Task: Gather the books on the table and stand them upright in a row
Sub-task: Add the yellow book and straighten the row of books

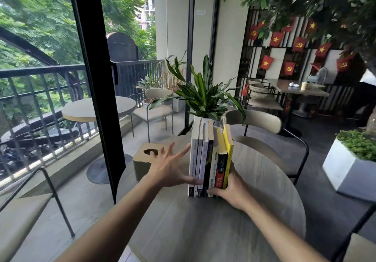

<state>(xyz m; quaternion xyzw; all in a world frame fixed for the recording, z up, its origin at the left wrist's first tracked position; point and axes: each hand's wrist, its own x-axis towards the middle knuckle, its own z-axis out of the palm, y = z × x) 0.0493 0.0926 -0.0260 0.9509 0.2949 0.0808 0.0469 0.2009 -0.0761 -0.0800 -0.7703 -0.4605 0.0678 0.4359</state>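
Note:
Several books [209, 160] stand upright in a tight row in the middle of the round grey table [203, 231], spines facing me; the rightmost is yellow [229, 152]. My left hand [168, 167] is beside the row's left end, fingers spread, with the thumb touching the lower part of the white leftmost book [193, 156]. My right hand [230, 190] presses against the base of the row on the right, thumb in front of the spines and fingers hidden behind the yellow book.
A tissue box [145, 160] sits on the table left of the books. A potted plant [205, 97] stands right behind the row. A chair [264, 139] is beyond the table, another at my left. A white planter [350, 168] is on the right.

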